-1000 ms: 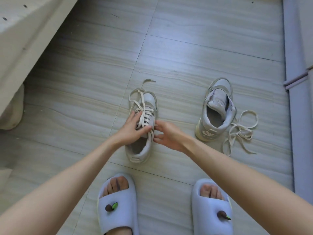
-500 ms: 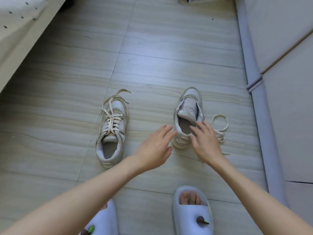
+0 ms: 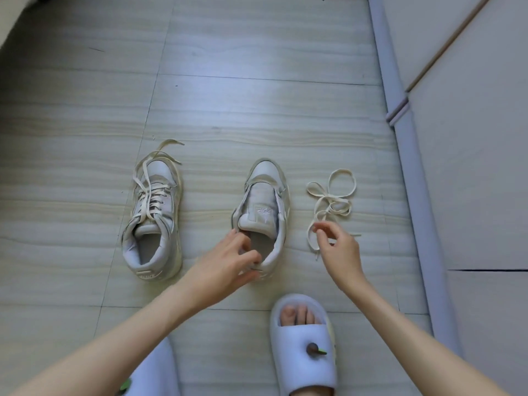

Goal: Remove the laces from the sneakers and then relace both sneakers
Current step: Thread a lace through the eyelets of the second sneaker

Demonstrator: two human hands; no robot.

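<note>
Both hands worked low over the tiled floor point(image 3: 257, 110): the left hand point(image 3: 228, 261) gripped the collar of the unlaced sneaker point(image 3: 265, 201), the right hand point(image 3: 338, 250) pinched the loose lace point(image 3: 331, 201) beside it, while the laced sneaker point(image 3: 154, 215) stood apart.

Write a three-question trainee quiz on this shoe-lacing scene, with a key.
1. True or false: the unlaced sneaker is the one nearer the loose lace.
2. Which hand is at the loose lace? A. left hand B. right hand
3. Fill in: the laced sneaker stands on the person's ____ side.

Key: 1 true. 2 B; its fingertips are at a strand, though a firm grip cannot be confirmed. 3 left.
</note>
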